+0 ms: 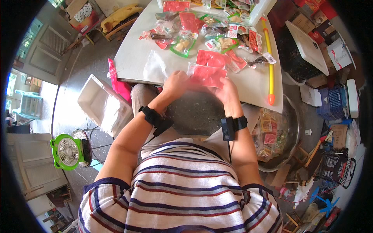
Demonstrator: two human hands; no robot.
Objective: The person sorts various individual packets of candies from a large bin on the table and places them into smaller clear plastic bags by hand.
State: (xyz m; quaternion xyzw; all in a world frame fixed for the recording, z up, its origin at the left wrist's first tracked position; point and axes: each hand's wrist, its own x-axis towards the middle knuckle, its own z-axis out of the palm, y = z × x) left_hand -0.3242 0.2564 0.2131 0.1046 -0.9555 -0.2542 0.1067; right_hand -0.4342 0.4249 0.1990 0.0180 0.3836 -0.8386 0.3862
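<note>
A red plastic food packet is between my hands at the near edge of the white table. My left hand grips the clear plastic at its left end, and my right hand holds its lower right corner. Just beyond lies another red packet, partly covered by the held one. A clear plastic bag lies left of my left hand. Farther back are several vacuum-sealed packets, among them a green-edged one and a dark-filled one.
A yellow tube with orange ends lies along the table's right side. White foam box and pink bag stand at the left, near a green fan. A metal basin holding bagged packets is below right.
</note>
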